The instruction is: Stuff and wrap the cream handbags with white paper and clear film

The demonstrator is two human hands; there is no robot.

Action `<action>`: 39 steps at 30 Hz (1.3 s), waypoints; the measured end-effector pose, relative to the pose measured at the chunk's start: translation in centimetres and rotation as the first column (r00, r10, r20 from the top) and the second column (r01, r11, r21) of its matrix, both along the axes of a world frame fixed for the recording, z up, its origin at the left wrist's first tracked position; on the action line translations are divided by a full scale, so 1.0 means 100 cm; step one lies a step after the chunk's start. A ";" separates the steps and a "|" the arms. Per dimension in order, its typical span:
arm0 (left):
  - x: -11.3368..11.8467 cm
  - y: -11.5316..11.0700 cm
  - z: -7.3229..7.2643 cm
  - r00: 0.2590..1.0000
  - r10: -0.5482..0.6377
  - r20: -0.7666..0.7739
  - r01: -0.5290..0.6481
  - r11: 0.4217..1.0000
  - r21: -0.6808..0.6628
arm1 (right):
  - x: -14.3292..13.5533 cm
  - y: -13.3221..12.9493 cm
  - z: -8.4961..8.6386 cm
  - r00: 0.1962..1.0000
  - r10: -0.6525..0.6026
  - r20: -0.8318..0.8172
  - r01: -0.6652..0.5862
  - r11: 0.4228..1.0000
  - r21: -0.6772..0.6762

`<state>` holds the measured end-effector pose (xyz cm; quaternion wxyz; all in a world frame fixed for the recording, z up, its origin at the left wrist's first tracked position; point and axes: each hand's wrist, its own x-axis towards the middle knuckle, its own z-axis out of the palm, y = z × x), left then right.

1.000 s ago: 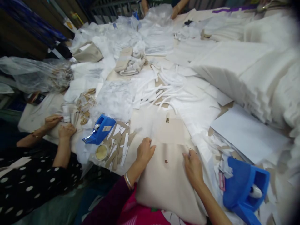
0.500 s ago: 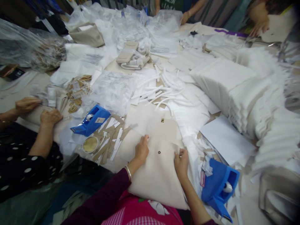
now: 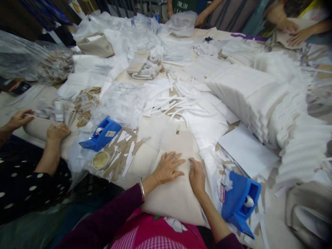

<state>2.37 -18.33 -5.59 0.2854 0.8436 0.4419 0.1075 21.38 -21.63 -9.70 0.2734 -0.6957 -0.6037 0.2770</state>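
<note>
left hand [image 3: 168,169], grip apart, is resting on the beige bag [image 3: 172,199], its flap [image 3: 178,143] lying unfastened, right hand [image 3: 197,177] grip unclear.

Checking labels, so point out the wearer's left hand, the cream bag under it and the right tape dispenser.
Left hand [image 3: 168,169], head view: its back.
Cream bag [image 3: 174,200], head view: lower part.
Tape dispenser [image 3: 234,194], head view: blue side.

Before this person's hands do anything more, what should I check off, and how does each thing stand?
1. Left hand spread on the beige bag: ok.
2. Right hand gripping the bag's edge: cannot tell, grasp partly hidden.
3. Flap opened out: ok.
4. Metal clasp uncovered: ok.
5. Space beside the bag free of scraps: not ok, brown and white strips lie to its left.
</note>
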 end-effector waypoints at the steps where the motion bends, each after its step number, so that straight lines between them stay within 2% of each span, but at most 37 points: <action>1: 0.000 -0.002 -0.001 0.999 -0.013 -0.032 0.013 1.000 -0.006 | 0.001 0.000 0.000 1.000 0.013 -0.003 -0.013 1.000 -0.001; 4: -0.005 -0.008 -0.010 0.992 -0.084 -0.090 0.083 0.997 -0.005 | 0.006 0.004 0.004 0.999 0.032 -0.010 -0.033 0.998 -0.050; 7: -0.013 -0.012 -0.021 0.983 -0.143 -0.112 0.146 0.989 0.021 | 0.007 0.012 0.009 1.000 -0.001 0.025 0.006 0.976 -0.220; 10: -0.017 -0.013 -0.026 0.980 -0.167 -0.110 0.174 0.983 0.052 | 0.005 0.021 0.015 0.995 -0.042 0.093 0.074 0.922 -0.379; 14: -0.018 -0.012 -0.025 0.978 -0.188 -0.095 0.194 0.979 0.067 | 0.000 0.027 0.018 0.990 -0.092 0.106 0.127 0.914 -0.385; 17: -0.019 -0.012 -0.025 0.977 -0.187 -0.099 0.194 0.979 0.068 | 0.000 0.019 0.022 0.982 -0.189 0.025 0.186 0.921 -0.342; 19: -0.020 -0.013 -0.027 0.978 -0.184 -0.101 0.192 0.979 0.069 | 0.003 0.006 0.029 0.953 -0.300 -0.052 0.257 0.885 -0.389; 20: -0.020 -0.013 -0.028 0.978 -0.181 -0.100 0.188 0.980 0.070 | 0.005 -0.004 0.033 0.930 -0.357 -0.087 0.284 0.848 -0.446; 22: -0.021 -0.013 -0.031 0.980 -0.174 -0.096 0.181 0.981 0.075 | 0.007 -0.025 0.042 0.906 -0.404 -0.131 0.257 0.767 -0.587; 24: -0.021 -0.014 -0.033 0.982 -0.167 -0.089 0.174 0.981 0.086 | 0.007 -0.043 0.051 0.939 -0.314 -0.141 0.146 0.735 -0.662; 27: -0.022 -0.014 -0.033 0.985 -0.155 -0.080 0.163 0.981 0.106 | 0.003 -0.057 0.058 0.988 -0.140 -0.070 0.062 0.762 -0.645; 31: -0.022 -0.014 -0.033 0.983 -0.165 -0.078 0.173 0.978 0.115 | -0.008 -0.059 0.061 0.987 -0.078 0.141 0.148 0.785 -0.601; 35: -0.019 -0.017 -0.037 0.985 -0.152 -0.081 0.160 0.980 0.114 | -0.018 -0.069 0.063 0.922 -0.005 0.388 0.246 0.782 -0.573; 39: -0.015 -0.020 -0.038 0.987 -0.139 -0.075 0.147 0.983 0.114 | -0.020 -0.084 0.061 0.883 0.029 0.468 0.280 0.768 -0.576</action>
